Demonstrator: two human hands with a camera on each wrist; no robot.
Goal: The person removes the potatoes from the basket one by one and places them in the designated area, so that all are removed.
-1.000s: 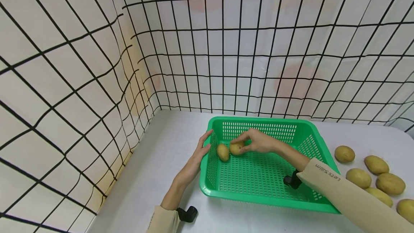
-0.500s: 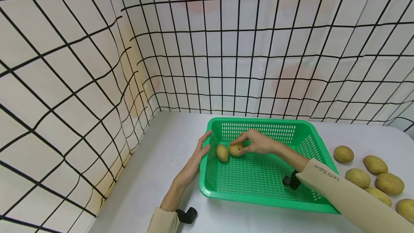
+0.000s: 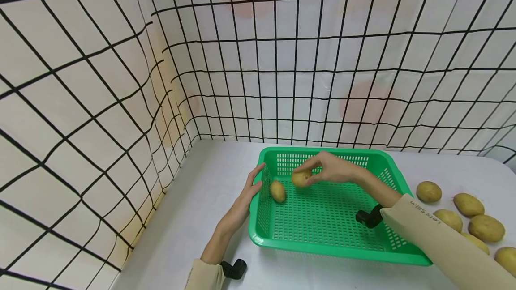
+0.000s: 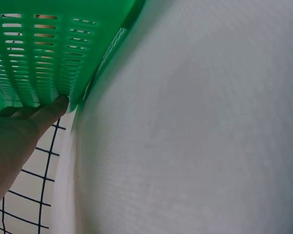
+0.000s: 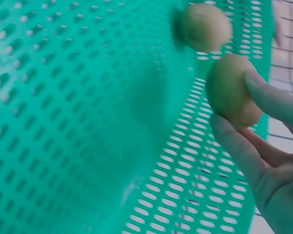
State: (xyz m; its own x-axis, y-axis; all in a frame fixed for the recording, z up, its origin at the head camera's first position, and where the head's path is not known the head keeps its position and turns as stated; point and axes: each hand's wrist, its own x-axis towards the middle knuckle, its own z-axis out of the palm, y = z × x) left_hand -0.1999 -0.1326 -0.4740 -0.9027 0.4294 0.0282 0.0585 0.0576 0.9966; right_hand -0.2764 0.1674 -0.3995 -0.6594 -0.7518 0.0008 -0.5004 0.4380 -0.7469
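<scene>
My right hand (image 3: 334, 168) pinches a potato (image 3: 300, 180) between thumb and fingers, inside the green plastic basket (image 3: 322, 248). In the right wrist view this potato (image 5: 233, 90) appears held up off the basket floor, with fingertips around one side. A second potato (image 3: 277, 191) lies on the floor near the left wall, also seen as a rounder potato (image 5: 206, 27) in the right wrist view. At the basket's left side, my left hand (image 3: 242, 199) touches the wall and rim with extended fingers. The left wrist view shows the hand (image 4: 19, 131) against the perforated wall.
Several loose potatoes (image 3: 486, 228) lie on the white tabletop (image 3: 173, 232) to the right of the basket. A black wire grid (image 3: 296, 70) stands behind the table and along its left side. Black wrist cameras (image 3: 234, 269) sit on both wrists.
My right hand has lifted the potato slightly and moved it right, away from the other potato. Its forearm has shifted right too. The left hand stays at the basket's side.
</scene>
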